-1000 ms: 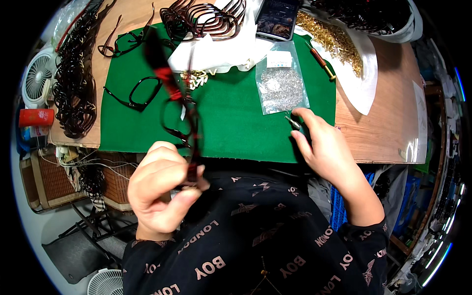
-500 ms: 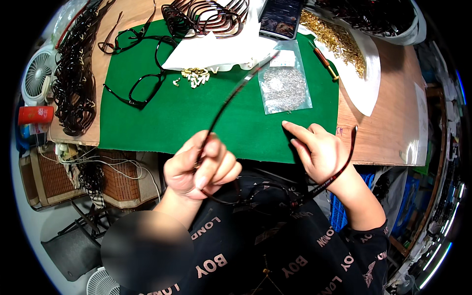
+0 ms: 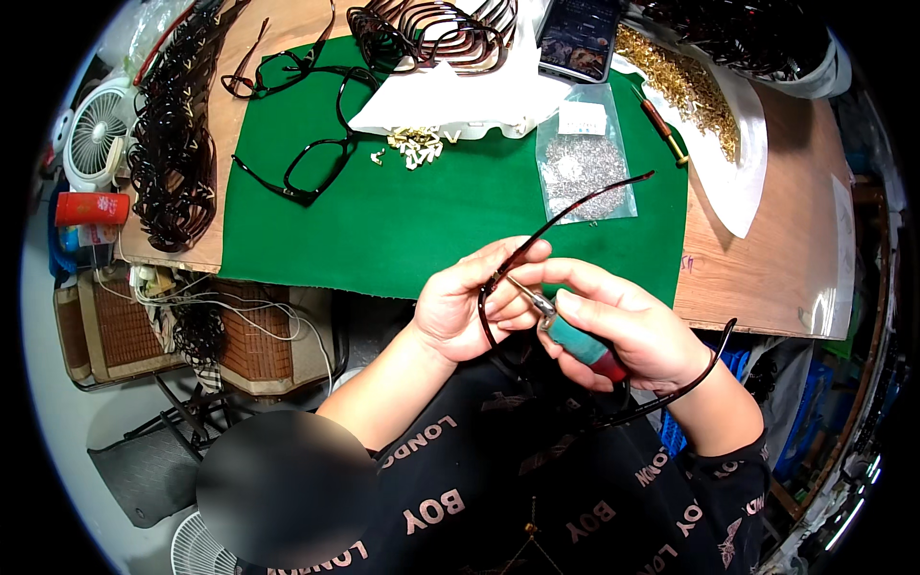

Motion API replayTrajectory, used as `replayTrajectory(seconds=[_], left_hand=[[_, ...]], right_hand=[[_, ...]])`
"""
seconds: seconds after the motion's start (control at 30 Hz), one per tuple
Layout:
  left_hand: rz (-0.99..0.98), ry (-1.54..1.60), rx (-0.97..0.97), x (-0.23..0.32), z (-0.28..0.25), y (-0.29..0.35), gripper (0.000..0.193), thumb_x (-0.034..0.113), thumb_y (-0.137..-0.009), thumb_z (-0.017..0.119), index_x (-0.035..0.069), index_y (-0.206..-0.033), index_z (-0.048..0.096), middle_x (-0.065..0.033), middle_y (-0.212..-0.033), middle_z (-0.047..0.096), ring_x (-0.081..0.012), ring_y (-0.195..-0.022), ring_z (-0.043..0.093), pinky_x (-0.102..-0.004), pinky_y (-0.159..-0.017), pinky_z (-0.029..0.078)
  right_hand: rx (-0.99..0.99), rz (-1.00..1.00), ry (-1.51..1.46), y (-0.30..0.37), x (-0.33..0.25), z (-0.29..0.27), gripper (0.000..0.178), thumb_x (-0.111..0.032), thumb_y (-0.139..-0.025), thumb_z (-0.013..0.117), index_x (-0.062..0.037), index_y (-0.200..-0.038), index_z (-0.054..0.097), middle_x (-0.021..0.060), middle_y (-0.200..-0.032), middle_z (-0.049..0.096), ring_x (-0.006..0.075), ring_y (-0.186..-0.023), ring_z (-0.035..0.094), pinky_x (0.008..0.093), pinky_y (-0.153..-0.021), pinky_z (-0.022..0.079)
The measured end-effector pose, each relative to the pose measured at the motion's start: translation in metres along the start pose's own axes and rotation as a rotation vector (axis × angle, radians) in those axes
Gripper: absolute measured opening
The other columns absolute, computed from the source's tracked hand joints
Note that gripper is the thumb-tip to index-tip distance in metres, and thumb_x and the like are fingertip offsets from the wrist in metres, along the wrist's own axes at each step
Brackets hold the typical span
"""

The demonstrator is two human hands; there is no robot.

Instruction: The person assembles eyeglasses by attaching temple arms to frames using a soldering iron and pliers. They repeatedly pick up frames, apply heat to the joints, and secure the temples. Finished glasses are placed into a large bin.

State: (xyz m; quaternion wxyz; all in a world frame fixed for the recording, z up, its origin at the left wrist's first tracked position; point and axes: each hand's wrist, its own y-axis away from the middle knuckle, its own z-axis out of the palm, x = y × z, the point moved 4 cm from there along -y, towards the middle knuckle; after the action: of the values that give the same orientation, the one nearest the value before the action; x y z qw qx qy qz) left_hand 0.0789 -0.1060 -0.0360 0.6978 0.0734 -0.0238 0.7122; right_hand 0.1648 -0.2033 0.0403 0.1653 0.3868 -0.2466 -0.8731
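My left hand (image 3: 465, 302) is closed around a dark tortoiseshell eyeglass frame (image 3: 553, 221) at the corner where one temple meets the front. That temple points up and right over the green mat. The other temple passes beneath my right forearm, and part of the front blends into my black shirt. My right hand (image 3: 637, 331) grips a screwdriver (image 3: 573, 335) with a teal and red handle and a metal nose. Its thin shaft reaches the hinge corner beside my left fingers; whether the tip sits in a screw is too small to tell.
On the green mat (image 3: 316, 235) lie a bag of tiny silver screws (image 3: 585, 172), small gold and white pieces (image 3: 417, 147) and black glasses (image 3: 316, 168). Farther off are stacked frames (image 3: 431, 38), a phone (image 3: 578, 38), a brown-handled screwdriver (image 3: 659, 120) and gold parts (image 3: 685, 86). Dark temples (image 3: 172, 144) pile left.
My left hand has moved right with the eyeglass frame, whose raised temple has tilted lower. My right hand, seen pointing over the mat before, has come left and now holds the screwdriver at the hinge.
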Motion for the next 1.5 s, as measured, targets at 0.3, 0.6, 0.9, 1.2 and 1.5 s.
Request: replayTrajectory(seconds=[0.3, 0.6, 0.9, 1.2, 1.5], left_hand=[[0.005, -0.049, 0.037, -0.002, 0.003, -0.001, 0.038, 0.026, -0.092, 0.047, -0.002, -0.117, 0.052, -0.0056, -0.069, 0.059, -0.0078, -0.047, 0.036, -0.0368, -0.054, 0.053], [0.006, -0.202, 0.139, -0.010, 0.014, 0.016, 0.032, 0.020, -0.093, 0.048, -0.001, -0.116, 0.054, -0.0073, -0.093, 0.062, -0.0097, -0.053, 0.044, -0.0263, -0.056, 0.045], [0.993, -2.546, 0.427, 0.074, 0.151, 0.093, 0.027, 0.010, -0.074, 0.066, 0.001, -0.099, 0.064, -0.0048, -0.060, 0.052, -0.0205, -0.053, 0.052, -0.0316, -0.050, 0.041], [0.595, -2.447, 1.024, 0.213, 0.110, 0.060, 0.026, 0.022, -0.080, 0.059, 0.004, -0.097, 0.067, -0.0153, -0.087, 0.066, -0.0277, -0.081, 0.064, -0.0341, -0.074, 0.049], [0.488, -2.651, 1.081, 0.262, 0.082, 0.014, 0.025, 0.027, -0.081, 0.058, 0.009, -0.096, 0.067, -0.0131, -0.090, 0.066, -0.0301, -0.085, 0.062, -0.0383, -0.075, 0.048]], right_hand=[[0.016, -0.066, -0.103, -0.003, 0.007, -0.001, 0.037, -0.027, -0.095, 0.043, -0.0027, -0.123, 0.044, 0.0075, -0.082, 0.057, 0.0094, -0.048, 0.051, 0.0180, -0.037, 0.036], [-0.161, -0.085, -0.035, 0.002, 0.017, -0.014, 0.038, -0.026, -0.094, 0.047, -0.0005, -0.122, 0.041, 0.0148, -0.085, 0.058, 0.0124, -0.045, 0.050, 0.0206, -0.036, 0.035], [0.232, -0.312, -0.008, 0.007, 0.012, -0.069, 0.035, -0.026, -0.095, 0.044, 0.0004, -0.118, 0.045, 0.0119, -0.082, 0.055, 0.0138, -0.046, 0.049, 0.0216, -0.037, 0.038], [0.227, -0.352, 0.039, 0.006, 0.014, -0.072, 0.033, -0.025, -0.095, 0.044, 0.0001, -0.117, 0.047, 0.0109, -0.081, 0.055, 0.0139, -0.047, 0.051, 0.0221, -0.038, 0.039], [0.218, -0.348, 0.026, 0.004, 0.014, -0.071, 0.034, -0.025, -0.095, 0.045, -0.0002, -0.117, 0.046, 0.0113, -0.081, 0.055, 0.0138, -0.048, 0.051, 0.0217, -0.038, 0.039]])
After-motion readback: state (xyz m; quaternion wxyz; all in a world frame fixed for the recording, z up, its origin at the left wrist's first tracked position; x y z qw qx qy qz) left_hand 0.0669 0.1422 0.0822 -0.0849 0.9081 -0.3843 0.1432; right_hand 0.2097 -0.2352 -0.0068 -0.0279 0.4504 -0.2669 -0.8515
